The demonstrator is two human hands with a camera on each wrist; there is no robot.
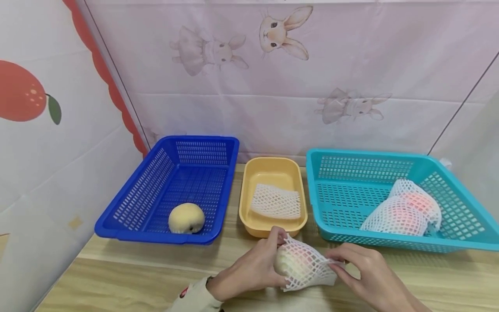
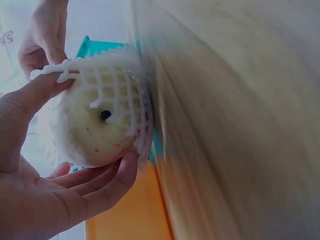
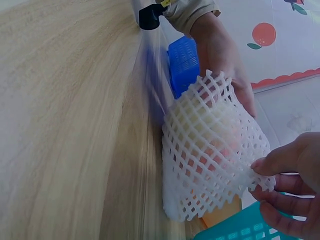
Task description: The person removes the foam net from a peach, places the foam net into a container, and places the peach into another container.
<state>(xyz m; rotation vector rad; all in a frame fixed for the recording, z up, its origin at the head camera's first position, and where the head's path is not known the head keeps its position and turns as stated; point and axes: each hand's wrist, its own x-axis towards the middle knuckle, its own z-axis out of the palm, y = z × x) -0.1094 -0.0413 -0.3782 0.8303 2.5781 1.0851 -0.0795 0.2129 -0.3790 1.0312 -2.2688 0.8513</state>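
Note:
A pale yellow, pink-blushed peach (image 2: 82, 132) sits inside a white foam net sleeve (image 1: 317, 271) just above the wooden table. My left hand (image 1: 253, 269) grips the peach and the sleeve's open rim from the left, thumb and fingers on opposite sides. At the other end, my right hand (image 1: 372, 271) pinches the edge of the net between thumb and fingers. In the left wrist view, the peach's end with a small dark hole shows at the sleeve's mouth. Through the mesh in the right wrist view, the pink blush is visible.
A blue basket (image 1: 224, 190) at left holds one pale yellow fruit (image 1: 186, 218). The yellow tray (image 1: 273, 167) in the middle contains flat foam netting (image 1: 276, 201). At right, a teal basket (image 1: 343, 236) holds net-wrapped fruits (image 1: 405, 212). A printed curtain (image 1: 273, 108) hangs behind.

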